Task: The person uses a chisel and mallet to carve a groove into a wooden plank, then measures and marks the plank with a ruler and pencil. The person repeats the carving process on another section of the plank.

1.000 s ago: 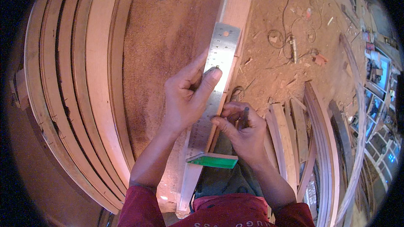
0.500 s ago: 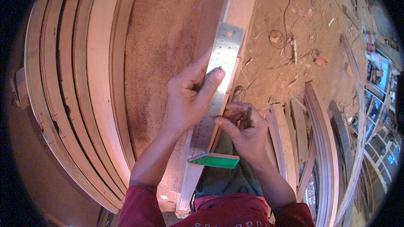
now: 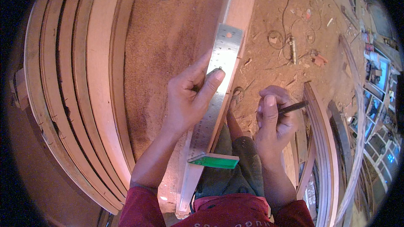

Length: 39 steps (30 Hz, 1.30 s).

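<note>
A try square lies along a long wooden board (image 3: 242, 4), its ruled metal blade (image 3: 227, 44) flat on the wood. Its green-edged stock (image 3: 216, 161) crosses the board at the end nearest me. My left hand (image 3: 189, 94) grips the blade, thumb pressed on top and the other fingers partly hidden at the board's left edge. Off to the right of the board, my right hand (image 3: 275, 120) is closed around a dark, slim pencil or pen (image 3: 295, 107) that points out to the right. The right hand touches neither board nor square.
Several curved wooden strips (image 3: 99, 59) stand on the left beside a brown surface (image 3: 164, 46). More cut lengths of timber (image 3: 324, 143) lie to the right. Wood scraps and a thin dark cable (image 3: 287, 8) are scattered on the dusty ground beyond.
My right hand has lifted off the board's edge and moved right and slightly up, turning the pencil or pen outward. The left hand and the square have stayed put.
</note>
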Each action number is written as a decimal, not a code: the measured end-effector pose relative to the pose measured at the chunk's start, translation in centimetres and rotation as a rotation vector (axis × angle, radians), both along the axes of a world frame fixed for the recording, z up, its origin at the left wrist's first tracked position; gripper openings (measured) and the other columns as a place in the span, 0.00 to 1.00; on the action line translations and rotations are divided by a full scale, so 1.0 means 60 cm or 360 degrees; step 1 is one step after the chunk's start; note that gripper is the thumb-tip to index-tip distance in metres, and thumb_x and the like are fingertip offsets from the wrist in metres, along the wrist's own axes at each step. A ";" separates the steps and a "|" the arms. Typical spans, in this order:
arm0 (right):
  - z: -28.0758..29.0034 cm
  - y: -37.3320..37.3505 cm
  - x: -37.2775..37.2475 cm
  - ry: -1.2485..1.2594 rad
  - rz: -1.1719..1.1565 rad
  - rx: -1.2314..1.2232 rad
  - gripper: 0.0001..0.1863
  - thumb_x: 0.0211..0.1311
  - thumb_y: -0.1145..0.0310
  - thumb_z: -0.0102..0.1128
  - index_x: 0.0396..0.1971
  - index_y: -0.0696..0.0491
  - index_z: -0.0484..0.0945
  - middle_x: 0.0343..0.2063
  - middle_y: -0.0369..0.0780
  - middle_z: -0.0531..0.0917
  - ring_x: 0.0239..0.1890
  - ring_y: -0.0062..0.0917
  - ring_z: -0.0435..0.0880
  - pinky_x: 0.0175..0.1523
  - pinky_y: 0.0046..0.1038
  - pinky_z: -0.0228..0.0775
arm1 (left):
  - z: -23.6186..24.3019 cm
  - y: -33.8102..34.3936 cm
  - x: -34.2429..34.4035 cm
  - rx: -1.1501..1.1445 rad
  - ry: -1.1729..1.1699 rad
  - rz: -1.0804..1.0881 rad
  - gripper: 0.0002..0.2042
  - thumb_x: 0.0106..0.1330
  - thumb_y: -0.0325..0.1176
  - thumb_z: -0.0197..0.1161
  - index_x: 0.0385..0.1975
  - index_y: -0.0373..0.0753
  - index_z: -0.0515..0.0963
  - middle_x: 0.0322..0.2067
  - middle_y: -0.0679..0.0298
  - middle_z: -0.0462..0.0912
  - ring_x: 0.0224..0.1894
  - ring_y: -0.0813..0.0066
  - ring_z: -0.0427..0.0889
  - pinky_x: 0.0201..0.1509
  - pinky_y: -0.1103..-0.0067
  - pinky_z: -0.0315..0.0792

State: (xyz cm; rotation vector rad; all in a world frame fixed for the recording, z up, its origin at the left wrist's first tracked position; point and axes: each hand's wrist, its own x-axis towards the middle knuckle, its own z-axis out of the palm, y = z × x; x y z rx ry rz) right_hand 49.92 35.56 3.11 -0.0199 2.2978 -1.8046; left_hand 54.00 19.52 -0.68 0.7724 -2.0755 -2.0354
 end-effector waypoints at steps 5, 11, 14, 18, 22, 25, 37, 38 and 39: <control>-0.011 0.012 -0.005 0.0061 0.0048 0.0108 0.12 0.70 0.65 0.55 0.37 0.60 0.77 0.25 0.33 0.73 0.18 0.09 0.64 0.20 0.12 0.52 | 0.011 0.004 -0.003 0.0050 -0.0005 0.0009 0.23 0.67 0.29 0.63 0.61 0.31 0.70 0.39 0.68 0.82 0.33 0.91 0.71 0.36 0.88 0.67; -0.005 0.005 -0.006 -0.0014 -0.0014 0.0078 0.11 0.69 0.67 0.56 0.35 0.61 0.78 0.28 0.37 0.76 0.26 0.15 0.69 0.29 0.18 0.58 | 0.006 0.008 -0.004 -0.0001 0.0045 0.0061 0.23 0.67 0.29 0.63 0.61 0.31 0.70 0.33 0.69 0.81 0.30 0.92 0.69 0.34 0.89 0.65; 0.003 -0.001 -0.007 -0.0065 -0.0036 0.0055 0.09 0.68 0.69 0.56 0.33 0.60 0.78 0.30 0.39 0.78 0.33 0.21 0.73 0.39 0.23 0.63 | 0.002 0.002 0.002 -0.0089 -0.0087 -0.0001 0.22 0.67 0.29 0.62 0.61 0.34 0.72 0.28 0.75 0.77 0.25 0.94 0.62 0.28 0.90 0.61; 0.002 -0.001 -0.007 -0.0094 -0.0039 0.0016 0.08 0.67 0.71 0.57 0.32 0.60 0.78 0.33 0.41 0.79 0.39 0.26 0.77 0.47 0.27 0.69 | 0.009 0.004 -0.001 -0.0060 -0.0091 0.0013 0.22 0.67 0.29 0.62 0.61 0.33 0.71 0.33 0.73 0.81 0.27 0.94 0.66 0.31 0.90 0.64; -0.004 0.002 -0.005 -0.0057 -0.0015 0.0030 0.08 0.68 0.70 0.56 0.32 0.60 0.77 0.33 0.41 0.79 0.38 0.25 0.77 0.46 0.26 0.69 | 0.004 0.010 -0.004 -0.0028 0.0035 0.0078 0.22 0.68 0.29 0.62 0.61 0.32 0.71 0.33 0.73 0.81 0.28 0.94 0.66 0.30 0.90 0.64; -0.001 0.004 -0.006 -0.0100 -0.0004 -0.0022 0.11 0.70 0.67 0.54 0.34 0.61 0.77 0.33 0.40 0.77 0.33 0.22 0.75 0.38 0.23 0.65 | 0.013 0.005 -0.002 0.0005 -0.0054 0.0023 0.22 0.68 0.29 0.62 0.61 0.32 0.70 0.35 0.71 0.82 0.28 0.95 0.67 0.31 0.90 0.64; 0.022 -0.005 -0.024 0.0275 0.0175 0.0128 0.18 0.74 0.60 0.45 0.36 0.61 0.76 0.33 0.42 0.78 0.33 0.22 0.77 0.36 0.22 0.71 | 0.021 0.004 -0.005 0.0059 -0.0003 0.0013 0.22 0.69 0.28 0.61 0.61 0.31 0.70 0.44 0.65 0.83 0.39 0.90 0.75 0.41 0.88 0.70; 0.031 -0.008 -0.024 0.0167 0.0177 0.0032 0.12 0.70 0.67 0.54 0.36 0.62 0.78 0.33 0.43 0.80 0.34 0.23 0.78 0.39 0.21 0.70 | 0.022 0.003 -0.005 0.0064 -0.0005 0.0011 0.22 0.69 0.28 0.61 0.61 0.31 0.70 0.45 0.64 0.83 0.40 0.89 0.75 0.41 0.88 0.70; 0.030 -0.011 -0.028 0.0306 0.0227 0.0113 0.10 0.67 0.69 0.57 0.36 0.62 0.79 0.32 0.43 0.81 0.34 0.25 0.79 0.40 0.23 0.71 | 0.020 0.004 -0.005 0.0079 0.0018 0.0020 0.22 0.69 0.28 0.61 0.61 0.31 0.70 0.44 0.65 0.83 0.40 0.90 0.75 0.41 0.88 0.70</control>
